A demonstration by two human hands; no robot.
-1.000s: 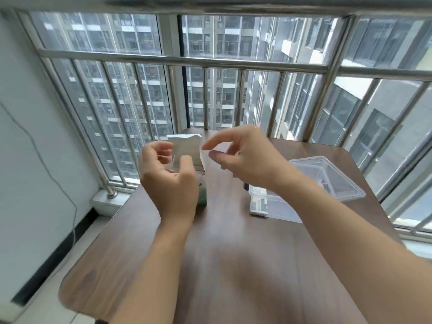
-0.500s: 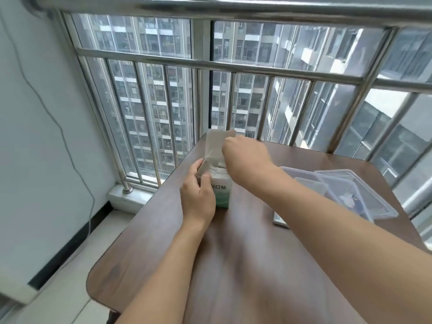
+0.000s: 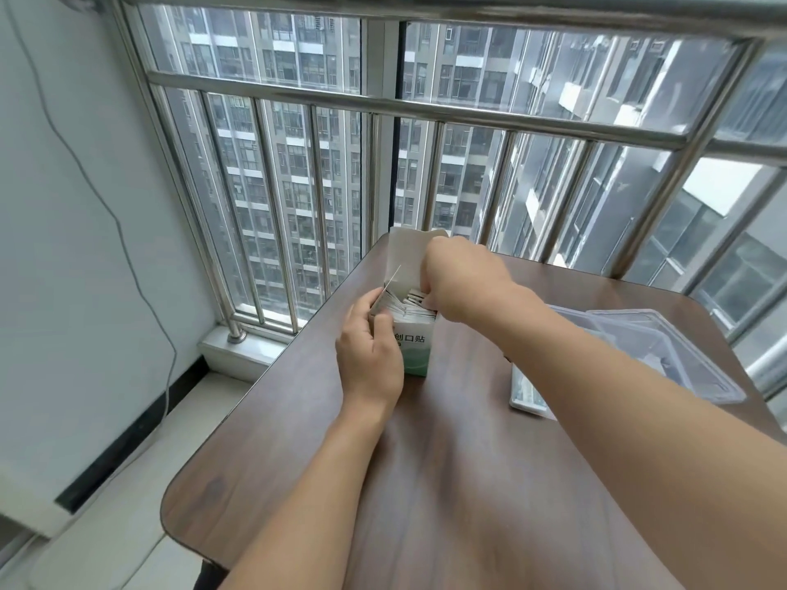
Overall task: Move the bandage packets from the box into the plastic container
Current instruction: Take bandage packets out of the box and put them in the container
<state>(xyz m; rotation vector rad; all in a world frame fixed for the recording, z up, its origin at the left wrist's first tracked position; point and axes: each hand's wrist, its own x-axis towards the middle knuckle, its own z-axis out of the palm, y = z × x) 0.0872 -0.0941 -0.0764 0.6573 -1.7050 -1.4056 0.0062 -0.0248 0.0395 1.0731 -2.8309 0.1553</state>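
A white and green bandage box (image 3: 416, 349) stands upright near the far left of the brown table, its top flap (image 3: 408, 256) open. Several white bandage packets (image 3: 408, 304) stick up inside it. My left hand (image 3: 369, 351) grips the box's left side and holds it steady. From above, my right hand (image 3: 464, 279) has its fingers down in the box's opening, among the packets; the fingertips are hidden. The clear plastic container (image 3: 526, 391) sits to the right, partly behind my right forearm.
The container's clear lid (image 3: 664, 347) leans on it at the right. A steel railing (image 3: 426, 108) and window stand right behind the brown table (image 3: 447, 483). The table's left edge drops to the floor, where a grey cable (image 3: 127, 257) hangs down the white wall.
The box went from lifted in front of me down onto the table. My right hand moved from beside the flap into the opening. The view shifted left and down.
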